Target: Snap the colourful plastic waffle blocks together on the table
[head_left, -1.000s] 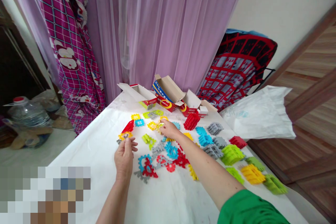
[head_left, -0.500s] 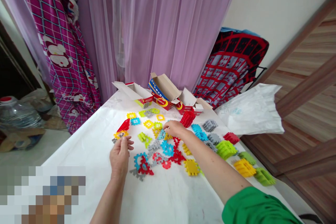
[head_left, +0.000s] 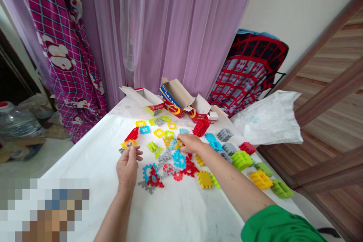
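My left hand (head_left: 129, 164) is closed around the near end of a small assembly of interlocking plastic pieces, with a yellow piece (head_left: 129, 143) and a red pointed part (head_left: 132, 134). My right hand (head_left: 190, 143) reaches into the loose pieces, its fingertips pinched at a yellow interlocking piece (head_left: 179, 144). Beside those fingertips lies a light blue piece (head_left: 172, 144). Nearer to me are a bright blue piece (head_left: 179, 159), a red triangle (head_left: 155, 178) and red round pieces (head_left: 177, 176). My right fingers partly hide the yellow piece.
Opened cardboard boxes (head_left: 177, 94) stand along the table's back edge. Sorted stacks line the right side, including red (head_left: 201, 127), green (head_left: 242, 160) and yellow (head_left: 261, 179) ones. A white bag (head_left: 268, 119) lies at the back right. The white tabletop (head_left: 93, 159) slopes off at left.
My right hand has moved slightly toward me, down onto the yellow piece, uncovering a light blue piece behind it. My left hand keeps its hold on the assembly.
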A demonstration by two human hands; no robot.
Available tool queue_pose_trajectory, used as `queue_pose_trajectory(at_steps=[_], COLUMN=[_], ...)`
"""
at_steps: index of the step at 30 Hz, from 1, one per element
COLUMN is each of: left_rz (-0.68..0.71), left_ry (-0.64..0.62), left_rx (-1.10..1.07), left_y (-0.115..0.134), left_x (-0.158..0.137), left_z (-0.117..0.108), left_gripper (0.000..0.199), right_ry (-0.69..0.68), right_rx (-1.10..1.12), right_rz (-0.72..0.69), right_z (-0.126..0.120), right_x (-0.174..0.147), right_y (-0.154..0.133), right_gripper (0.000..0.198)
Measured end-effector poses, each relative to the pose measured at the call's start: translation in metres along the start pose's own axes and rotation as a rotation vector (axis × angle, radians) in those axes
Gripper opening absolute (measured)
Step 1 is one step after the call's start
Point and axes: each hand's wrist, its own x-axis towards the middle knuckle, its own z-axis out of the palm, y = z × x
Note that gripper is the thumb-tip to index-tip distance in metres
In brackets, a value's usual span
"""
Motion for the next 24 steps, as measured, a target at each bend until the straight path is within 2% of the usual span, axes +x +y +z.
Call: queue_pose_trajectory(at_steps=[4,8,11,13,16,18,22,24], left_rz=[0.004,0.009,0.011,0.012,0.013,0.013,0.015,0.015], left_ry=[-0.006,-0.002,0.001,0.003,0.002,-0.003,-0.010,-0.011], left_rx=[0.001,-0.001,-0.003,-0.003,-0.001,0.001,0.002,0.001], left_y=[-0.002,-0.001,0.001,0.002,0.002,0.001,0.000,0.000], left_x=[0.001,0.001,0.000,0.000,0.000,-0.001,0.000,0.000], left_z=[0.001,0.001,0.001,0.002,0.002,0.002,0.002,0.002], left_gripper=[0.051,0.051,0.051,0.051,0.051,0.050,0.049,0.049], right_ry=[0.085,0.167,0.175,0.189,0.227,0.213,0.153,0.118], right_rx=[0.025,0.079,0.082,0.056,0.020,0.012,-0.006,-0.033], right_rz=[-0.038,-0.234,-0.366,-0.308,-0.074,-0.001,-0.060,-0.090], right_z=[-0.004,-0.004,-0.005,-0.008,-0.010,-0.009,-0.004,-0.002], right_x=[0.006,0.021,0.032,0.034,0.029,0.024,0.020,0.022], right_y=[-0.003,-0.011,-0.015,-0.017,-0.022,-0.028,-0.040,-0.043], right_gripper=[0.057,0.061,0.061,0.058,0.039,0.030,0.036,0.033])
